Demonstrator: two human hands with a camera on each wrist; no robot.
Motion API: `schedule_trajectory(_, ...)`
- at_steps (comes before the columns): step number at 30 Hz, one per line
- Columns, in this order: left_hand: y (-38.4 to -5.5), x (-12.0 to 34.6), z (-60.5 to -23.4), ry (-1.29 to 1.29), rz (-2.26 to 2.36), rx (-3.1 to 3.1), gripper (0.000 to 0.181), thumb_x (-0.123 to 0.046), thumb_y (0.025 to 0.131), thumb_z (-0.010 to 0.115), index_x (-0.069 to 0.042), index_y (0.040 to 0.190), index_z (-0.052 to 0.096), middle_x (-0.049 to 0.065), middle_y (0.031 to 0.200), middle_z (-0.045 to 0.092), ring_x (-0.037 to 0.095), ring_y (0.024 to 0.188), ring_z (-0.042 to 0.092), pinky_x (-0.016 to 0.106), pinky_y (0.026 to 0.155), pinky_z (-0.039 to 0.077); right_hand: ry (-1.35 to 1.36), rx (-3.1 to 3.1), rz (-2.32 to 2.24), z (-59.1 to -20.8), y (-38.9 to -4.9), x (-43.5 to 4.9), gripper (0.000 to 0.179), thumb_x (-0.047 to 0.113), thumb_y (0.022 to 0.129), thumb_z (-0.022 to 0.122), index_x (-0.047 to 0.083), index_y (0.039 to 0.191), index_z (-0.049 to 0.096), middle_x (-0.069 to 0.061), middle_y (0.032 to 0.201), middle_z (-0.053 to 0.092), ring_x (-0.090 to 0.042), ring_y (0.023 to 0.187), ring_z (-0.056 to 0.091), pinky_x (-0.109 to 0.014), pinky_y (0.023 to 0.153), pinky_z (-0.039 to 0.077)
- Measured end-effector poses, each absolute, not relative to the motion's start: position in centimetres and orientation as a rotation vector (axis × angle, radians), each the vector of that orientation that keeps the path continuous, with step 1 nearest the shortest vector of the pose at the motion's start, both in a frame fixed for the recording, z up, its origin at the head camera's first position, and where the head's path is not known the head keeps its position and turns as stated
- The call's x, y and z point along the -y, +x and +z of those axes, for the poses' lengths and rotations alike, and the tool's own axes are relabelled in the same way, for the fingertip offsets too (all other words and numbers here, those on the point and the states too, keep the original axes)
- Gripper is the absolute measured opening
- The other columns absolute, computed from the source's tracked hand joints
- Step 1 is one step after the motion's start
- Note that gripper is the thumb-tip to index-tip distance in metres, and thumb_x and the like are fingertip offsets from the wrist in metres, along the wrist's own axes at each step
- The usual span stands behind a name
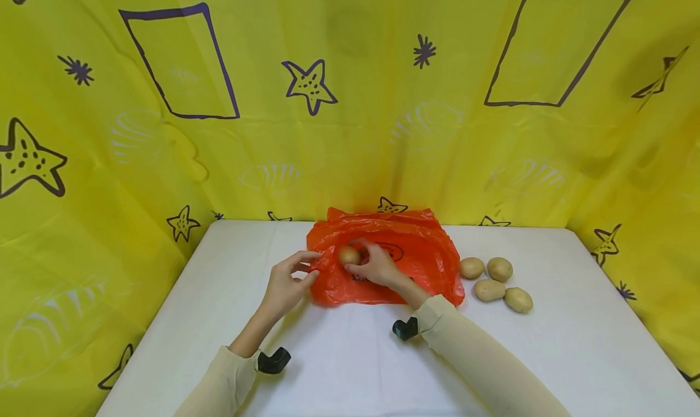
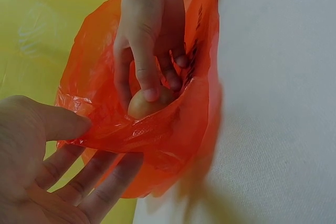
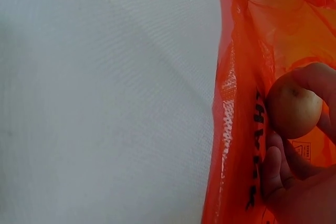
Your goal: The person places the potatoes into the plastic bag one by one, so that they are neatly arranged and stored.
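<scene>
A red plastic bag point(image 1: 383, 286) with black print lies on the white table, its mouth facing left. My left hand point(image 1: 287, 286) holds the bag's edge, with the thumb on one side and the fingers behind it in the left wrist view. At the bag's mouth, my right hand point(image 1: 381, 265) grips a round potato point(image 3: 294, 106) between thumb and fingers. In the left wrist view the bag's film partly hides that potato point(image 2: 149, 104). Part of the right hand is blurred in the head view.
Several potatoes point(image 1: 489, 290) lie grouped on the table point(image 1: 350, 356), just right of the bag. A yellow curtain point(image 1: 355, 149) with drawn stars stands behind the table and at both sides. A dark wrist device point(image 1: 274, 361) sits by the left cuff.
</scene>
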State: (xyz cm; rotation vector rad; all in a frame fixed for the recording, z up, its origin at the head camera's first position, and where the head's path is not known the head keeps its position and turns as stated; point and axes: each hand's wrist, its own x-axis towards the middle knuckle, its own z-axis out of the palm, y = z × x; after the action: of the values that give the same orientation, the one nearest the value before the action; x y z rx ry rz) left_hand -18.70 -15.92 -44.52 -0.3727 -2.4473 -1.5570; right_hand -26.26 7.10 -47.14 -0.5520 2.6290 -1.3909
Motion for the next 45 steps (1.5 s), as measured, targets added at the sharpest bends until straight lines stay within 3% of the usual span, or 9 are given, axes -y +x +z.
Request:
schedule_trajectory(13, -19.1, 16.3, -44.8, -0.409, -1.528, 2.442, 0.032, 0.004, 0.089, 0.074, -0.01, 0.117, 0.074, 0.01, 0.111, 0.072, 0.029, 0.092, 0.071, 0.025, 0.067, 0.06, -0.639, -2.618, -1.341, -46.3, -25.6, -7.8, 0.059, 0.014, 0.089, 0.082, 0.013, 0.14, 0.054, -0.009, 0.12, 0.062, -0.019, 0.074, 0.06, -0.029, 0.064, 0.054)
schedule_trajectory(19, -19.1, 16.3, -44.9, -0.399, -1.523, 2.451, 0.033, 0.005, 0.088, 0.075, -0.01, 0.118, 0.074, 0.01, 0.109, 0.073, 0.029, 0.091, 0.071, 0.025, 0.066, 0.06, -0.697, -2.622, -1.305, -46.1, -25.3, -8.2, 0.064, 0.014, 0.086, 0.084, 0.012, 0.142, 0.053, -0.008, 0.12, 0.062, -0.024, 0.09, 0.06, -0.03, 0.075, 0.054)
schedule_trajectory(26, -19.1, 16.4, -44.9, -0.391, -1.556, 2.447, 0.032, 0.004, 0.089, 0.075, -0.009, 0.118, 0.074, 0.01, 0.109, 0.073, 0.029, 0.091, 0.071, 0.023, 0.067, 0.059, -0.761, -2.595, -1.295, -45.9, -24.9, -8.7, 0.068, 0.014, 0.086, 0.084, 0.01, 0.145, 0.051, -0.013, 0.125, 0.061, -0.023, 0.085, 0.061, -0.03, 0.073, 0.054)
schedule_trajectory(36, -19.0, 16.5, -44.8, -0.387, -1.562, 2.445, 0.031, 0.004, 0.09, 0.074, -0.01, 0.118, 0.074, 0.009, 0.11, 0.072, 0.028, 0.091, 0.071, 0.024, 0.067, 0.06, -0.838, -2.616, -1.286, -45.7, -24.1, -9.4, 0.066, 0.016, 0.086, 0.084, 0.009, 0.144, 0.053, -0.015, 0.133, 0.06, -0.029, 0.096, 0.064, -0.042, 0.087, 0.057)
schedule_trajectory(45, -18.9, 16.7, -44.9, -0.389, -1.559, 2.452, 0.032, 0.004, 0.09, 0.074, -0.009, 0.119, 0.073, 0.01, 0.111, 0.072, 0.029, 0.092, 0.07, 0.024, 0.066, 0.059, -0.903, -2.554, -1.303, -45.6, -23.6, -10.4, 0.066, 0.023, 0.089, 0.082, 0.01, 0.146, 0.051, -0.014, 0.136, 0.058, -0.026, 0.084, 0.063, -0.042, 0.085, 0.057)
